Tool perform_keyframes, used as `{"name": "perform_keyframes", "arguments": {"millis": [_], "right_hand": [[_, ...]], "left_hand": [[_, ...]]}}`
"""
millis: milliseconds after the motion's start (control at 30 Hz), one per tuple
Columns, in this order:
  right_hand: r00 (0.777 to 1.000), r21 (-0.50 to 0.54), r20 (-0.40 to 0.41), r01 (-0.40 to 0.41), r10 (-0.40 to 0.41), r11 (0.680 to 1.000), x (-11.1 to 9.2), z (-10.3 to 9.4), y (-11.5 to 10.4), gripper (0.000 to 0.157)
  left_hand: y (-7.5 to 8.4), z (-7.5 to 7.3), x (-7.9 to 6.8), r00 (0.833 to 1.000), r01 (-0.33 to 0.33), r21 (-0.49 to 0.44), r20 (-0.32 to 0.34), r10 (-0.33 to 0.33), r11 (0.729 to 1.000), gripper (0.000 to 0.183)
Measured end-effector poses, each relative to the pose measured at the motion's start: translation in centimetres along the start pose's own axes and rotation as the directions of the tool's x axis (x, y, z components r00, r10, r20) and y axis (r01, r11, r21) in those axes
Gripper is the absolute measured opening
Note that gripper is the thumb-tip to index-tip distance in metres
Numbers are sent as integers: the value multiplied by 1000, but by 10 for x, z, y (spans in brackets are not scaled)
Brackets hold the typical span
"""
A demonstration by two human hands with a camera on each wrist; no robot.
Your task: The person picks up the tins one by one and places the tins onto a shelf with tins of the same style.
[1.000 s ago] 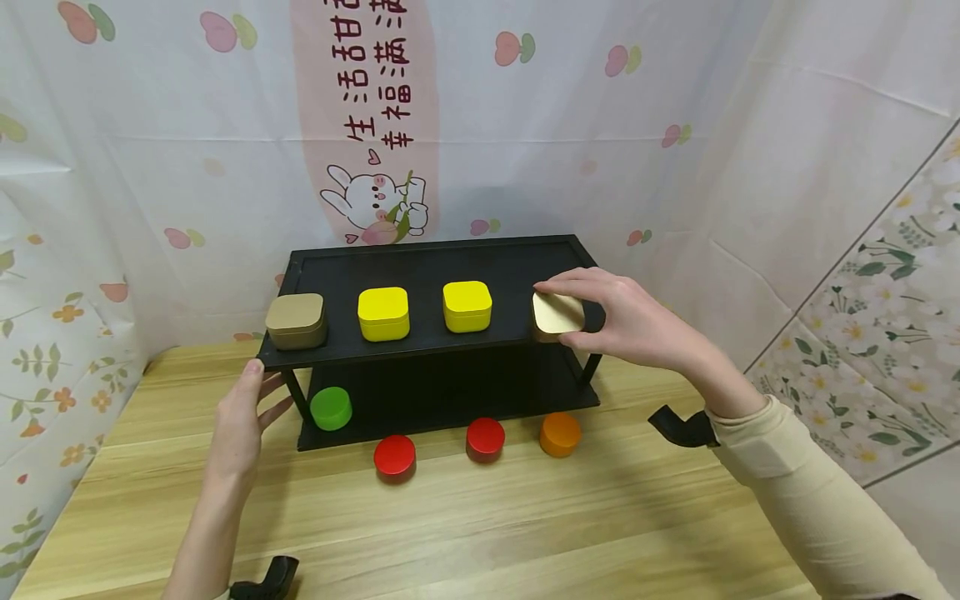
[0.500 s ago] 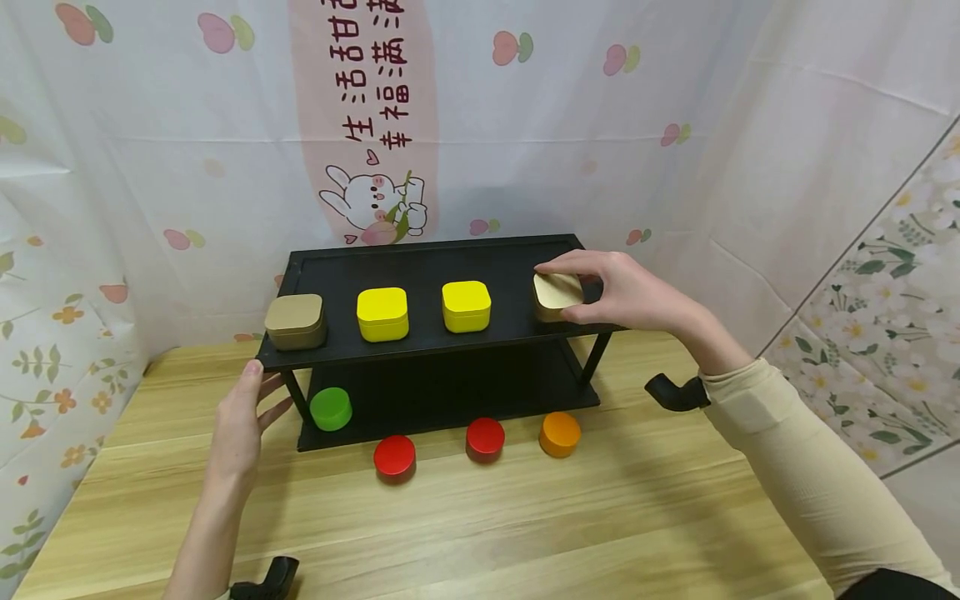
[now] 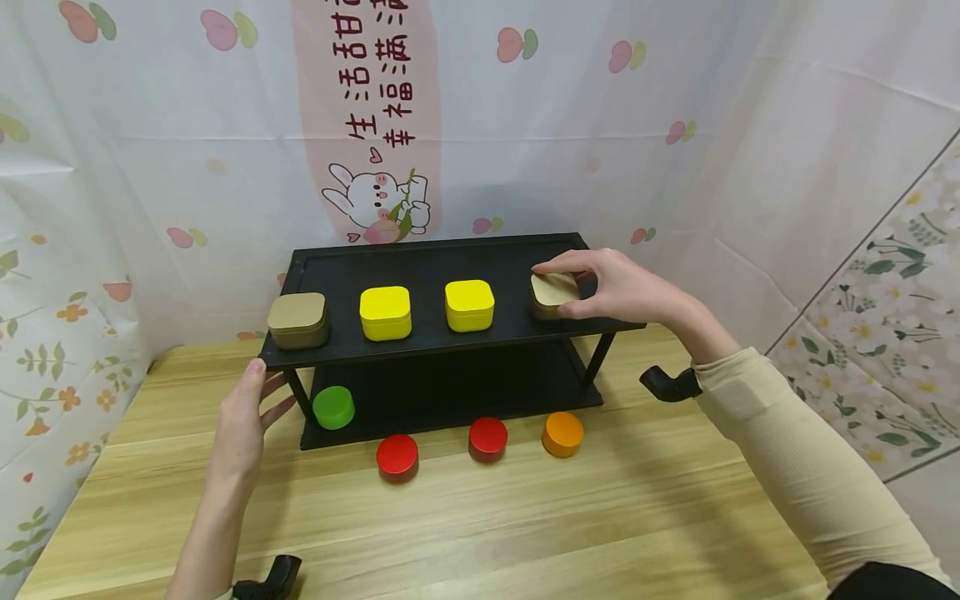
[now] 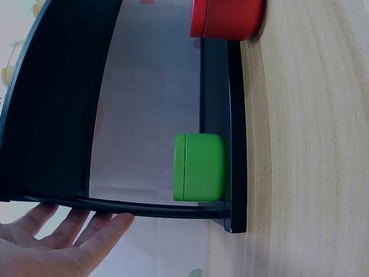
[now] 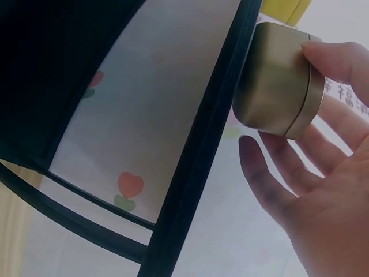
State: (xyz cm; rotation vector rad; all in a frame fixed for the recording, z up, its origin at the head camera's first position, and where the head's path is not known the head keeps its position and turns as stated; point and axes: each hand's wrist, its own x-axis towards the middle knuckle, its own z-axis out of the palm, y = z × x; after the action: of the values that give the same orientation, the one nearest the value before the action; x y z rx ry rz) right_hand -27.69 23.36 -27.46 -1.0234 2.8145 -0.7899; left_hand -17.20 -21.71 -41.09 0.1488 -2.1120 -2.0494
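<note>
Gold with a metallic sheen, a rounded-square lidded tin (image 3: 553, 290) is pinched between the thumb and fingers of the right hand (image 3: 633, 292) near the right end of the upper board of a black two-tier shelf (image 3: 435, 260). In the right wrist view its base is seen against that board or just over it; whether its weight is borne there cannot be told. Nothing is clasped by the left hand (image 3: 238, 425): its fingers are extended, and the shelf's left end is touched by them, apparently as a light brace.

On the same board, a bright yellow rounded-square tin (image 3: 469, 307), a second yellow tin (image 3: 386, 314) and a dull gold-brown rounded-square tin (image 3: 298, 321) are spaced out leftward.

For the step to be done well, the gold tin is best gripped low on its sides, since the thumb lies near the lid seam and the lid could be worked loose. Any lift or lowering should be made straight, with the base held level and well back from the front edge. Thumb and fingers are best released together, so that the tin is not dragged. Only gentle pressure is needed at the left end, lest the shelf be shifted.
</note>
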Motion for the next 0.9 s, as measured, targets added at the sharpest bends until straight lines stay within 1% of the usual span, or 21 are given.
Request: {"name": "perform_keyframes", "arguments": {"millis": [333,467,700,900], "right_hand": [[999,16,32,-8,8,1000,6,1,7,57],[998,32,64,-22,20,999,6,0,9,58],[991,55,130,-19,11,998,8,-2,12,59],[988,84,152,-34,21,996,8,-3,13,59]], "left_hand": [[-1,0,1,1000,-8,-9,3,8,1000,49],[-1,0,1,1000,-9,-13,6,9,1000,49],[-2,0,2,1000,-12,-20,2,12,1000,47],[-2,0,1,1000,-14,-27,1,14,1000,47]]}}
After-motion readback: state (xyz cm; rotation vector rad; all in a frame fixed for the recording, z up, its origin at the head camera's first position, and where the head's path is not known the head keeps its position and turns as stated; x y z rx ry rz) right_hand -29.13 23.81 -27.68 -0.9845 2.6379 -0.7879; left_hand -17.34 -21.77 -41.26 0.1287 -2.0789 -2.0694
